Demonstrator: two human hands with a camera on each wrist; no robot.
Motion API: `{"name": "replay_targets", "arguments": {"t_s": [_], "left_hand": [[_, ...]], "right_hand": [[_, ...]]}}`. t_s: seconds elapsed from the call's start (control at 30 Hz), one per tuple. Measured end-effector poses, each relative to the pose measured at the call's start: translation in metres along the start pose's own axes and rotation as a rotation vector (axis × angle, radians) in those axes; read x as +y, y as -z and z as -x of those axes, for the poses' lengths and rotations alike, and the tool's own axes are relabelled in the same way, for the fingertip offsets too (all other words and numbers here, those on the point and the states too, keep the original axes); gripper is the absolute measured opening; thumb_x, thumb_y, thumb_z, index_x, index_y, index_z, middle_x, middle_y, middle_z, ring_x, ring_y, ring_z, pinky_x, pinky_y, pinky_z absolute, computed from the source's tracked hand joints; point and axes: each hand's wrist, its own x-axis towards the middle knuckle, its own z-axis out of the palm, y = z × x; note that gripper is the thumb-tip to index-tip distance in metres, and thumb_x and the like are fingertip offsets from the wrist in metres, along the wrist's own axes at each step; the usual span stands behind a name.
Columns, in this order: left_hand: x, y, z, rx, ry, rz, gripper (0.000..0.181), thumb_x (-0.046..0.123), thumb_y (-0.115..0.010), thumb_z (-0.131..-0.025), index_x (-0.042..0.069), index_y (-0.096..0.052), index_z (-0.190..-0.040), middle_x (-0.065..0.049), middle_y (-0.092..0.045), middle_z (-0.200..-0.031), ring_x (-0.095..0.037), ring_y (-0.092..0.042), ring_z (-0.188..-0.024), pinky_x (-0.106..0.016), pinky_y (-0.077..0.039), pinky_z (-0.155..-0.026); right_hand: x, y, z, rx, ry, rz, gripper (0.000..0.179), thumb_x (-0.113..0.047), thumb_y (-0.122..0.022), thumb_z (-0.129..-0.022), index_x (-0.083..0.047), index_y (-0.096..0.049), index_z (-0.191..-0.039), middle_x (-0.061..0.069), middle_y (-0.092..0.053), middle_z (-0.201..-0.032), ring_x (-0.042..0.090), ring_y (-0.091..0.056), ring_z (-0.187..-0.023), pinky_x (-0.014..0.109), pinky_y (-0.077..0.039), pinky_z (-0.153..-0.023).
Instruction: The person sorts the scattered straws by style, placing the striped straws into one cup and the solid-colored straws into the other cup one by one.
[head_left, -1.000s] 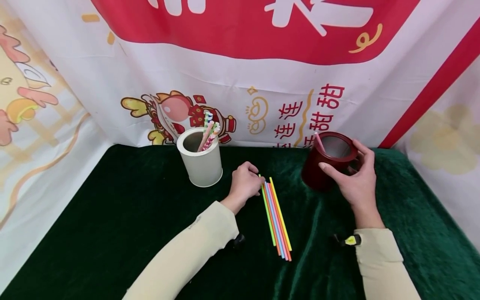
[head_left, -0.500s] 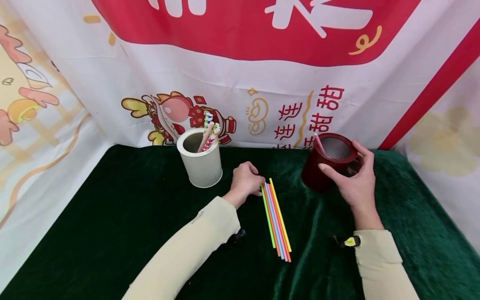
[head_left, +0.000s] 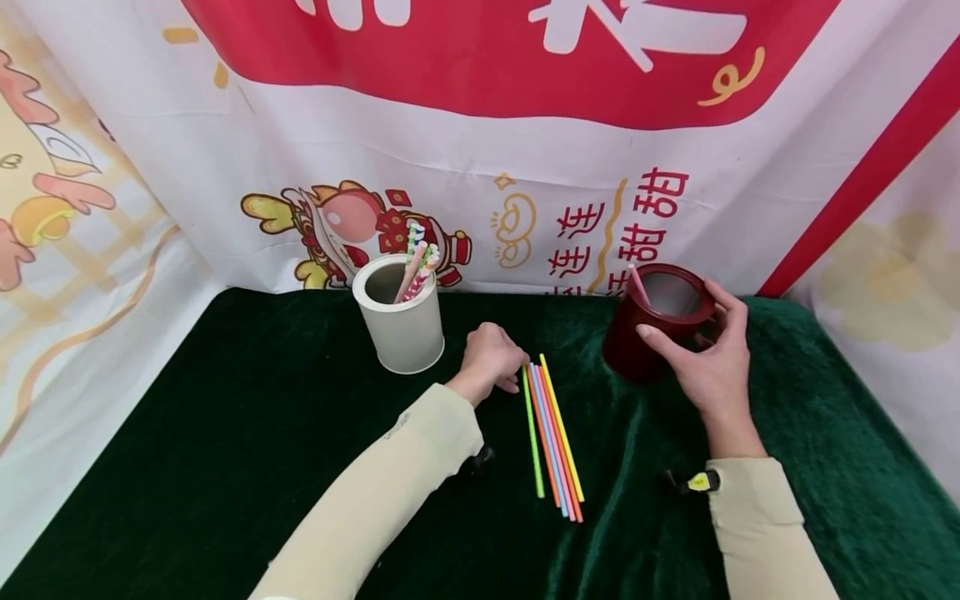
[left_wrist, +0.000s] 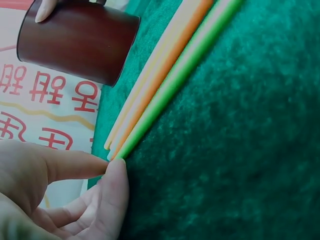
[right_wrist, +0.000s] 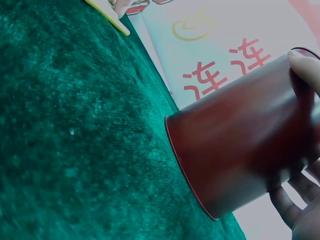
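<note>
My left hand pinches the far end of a green straw between thumb and fingertip, plainest in the left wrist view. The straw lies a little apart from a row of orange, blue, pink and yellow straws. On the right, my right hand grips a dark red cylindrical holder, thumb at the near rim and fingers round its far side. One pink straw leans inside that holder. In the right wrist view the red holder stands with its base against the green cloth.
A white cylindrical holder stands left of my left hand, with several patterned straws in it. Dark green velvet cloth covers the table. A printed white and red curtain hangs right behind the table's back edge.
The green straw's near end has swung slightly left, away from the other straws, with my left fingers at its far end. The right hand and the red holder have stayed put.
</note>
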Motion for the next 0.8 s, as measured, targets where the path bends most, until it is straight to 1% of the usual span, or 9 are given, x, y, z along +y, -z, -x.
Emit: {"name": "replay_targets", "arguments": {"t_s": [0.13,0.17,0.23,0.37,0.4,0.43,0.6,0.67,0.8], "left_hand": [[0.001,-0.002,-0.002,0.008,0.027,-0.006,0.007,0.002,-0.077,-0.095,0.002,-0.07,-0.093,-0.013,-0.069,-0.085,-0.014,-0.063,-0.052,-0.029,-0.063,-0.055],[-0.003,-0.003,-0.006,0.01,0.022,-0.01,0.007,0.003,-0.077,-0.095,0.002,-0.071,-0.093,-0.012,-0.069,-0.085,-0.014,-0.064,-0.052,-0.029,-0.062,-0.054],[-0.002,-0.004,-0.006,0.014,0.032,-0.011,0.007,0.004,-0.077,-0.096,0.003,-0.071,-0.093,-0.012,-0.07,-0.085,-0.014,-0.064,-0.051,-0.028,-0.062,-0.054],[-0.002,-0.004,-0.005,0.022,0.041,0.007,0.007,0.006,-0.077,-0.096,0.003,-0.071,-0.093,-0.012,-0.067,-0.082,-0.014,-0.062,-0.049,-0.029,-0.062,-0.054],[0.001,-0.003,0.0,0.024,0.051,0.015,0.007,0.005,-0.076,-0.097,0.002,-0.071,-0.093,-0.013,-0.067,-0.082,-0.014,-0.062,-0.049,-0.029,-0.063,-0.055],[0.002,-0.003,0.0,0.025,0.051,0.02,0.007,0.006,-0.076,-0.097,0.002,-0.072,-0.094,-0.013,-0.067,-0.082,-0.014,-0.061,-0.05,-0.029,-0.063,-0.055],[0.003,-0.001,0.004,0.031,0.049,0.033,0.006,0.008,-0.076,-0.099,0.004,-0.072,-0.095,-0.013,-0.067,-0.09,-0.014,-0.062,-0.057,-0.025,-0.059,-0.051],[0.004,0.0,0.006,0.03,0.047,0.057,0.006,0.01,-0.075,-0.099,0.006,-0.072,-0.097,-0.012,-0.067,-0.093,-0.014,-0.062,-0.059,-0.024,-0.058,-0.049],[0.003,0.002,0.01,0.015,0.037,0.152,0.006,0.012,-0.075,-0.101,0.007,-0.074,-0.101,-0.011,-0.069,-0.097,-0.015,-0.063,-0.063,-0.024,-0.058,-0.05]], "right_hand": [[0.0,0.0,0.0,0.001,0.005,-0.001,0.098,-0.042,-0.09,-0.088,-0.045,-0.028,-0.163,-0.006,-0.042,-0.169,0.021,-0.038,-0.153,0.059,-0.04,-0.125],[0.0,0.0,0.0,0.001,0.006,-0.001,0.098,-0.041,-0.09,-0.088,-0.045,-0.028,-0.163,-0.006,-0.042,-0.169,0.021,-0.038,-0.153,0.059,-0.04,-0.125],[0.001,0.001,0.0,-0.002,0.004,-0.002,0.098,-0.041,-0.09,-0.088,-0.046,-0.027,-0.163,-0.006,-0.042,-0.169,0.022,-0.038,-0.153,0.059,-0.039,-0.126],[0.001,0.001,0.001,0.001,0.003,-0.001,0.097,-0.041,-0.09,-0.088,-0.048,-0.027,-0.162,-0.006,-0.042,-0.169,0.022,-0.038,-0.153,0.059,-0.039,-0.126],[0.001,0.001,0.001,0.001,0.003,-0.001,0.097,-0.042,-0.09,-0.088,-0.048,-0.027,-0.162,-0.006,-0.042,-0.169,0.022,-0.038,-0.153,0.059,-0.039,-0.126],[0.001,0.001,0.001,0.001,0.004,0.0,0.097,-0.042,-0.09,-0.088,-0.048,-0.027,-0.162,-0.006,-0.042,-0.169,0.022,-0.038,-0.153,0.059,-0.039,-0.126],[0.0,0.0,0.0,-0.005,0.002,0.002,0.098,-0.044,-0.089,-0.088,-0.047,-0.027,-0.163,-0.006,-0.042,-0.169,0.022,-0.037,-0.154,0.06,-0.039,-0.126],[0.0,0.0,0.0,-0.006,0.002,0.003,0.098,-0.044,-0.089,-0.088,-0.047,-0.027,-0.163,-0.006,-0.042,-0.169,0.022,-0.037,-0.154,0.06,-0.039,-0.126],[0.001,0.0,0.0,-0.006,0.005,0.004,0.098,-0.045,-0.089,-0.087,-0.048,-0.027,-0.163,-0.006,-0.042,-0.169,0.022,-0.037,-0.154,0.06,-0.04,-0.125]]}}
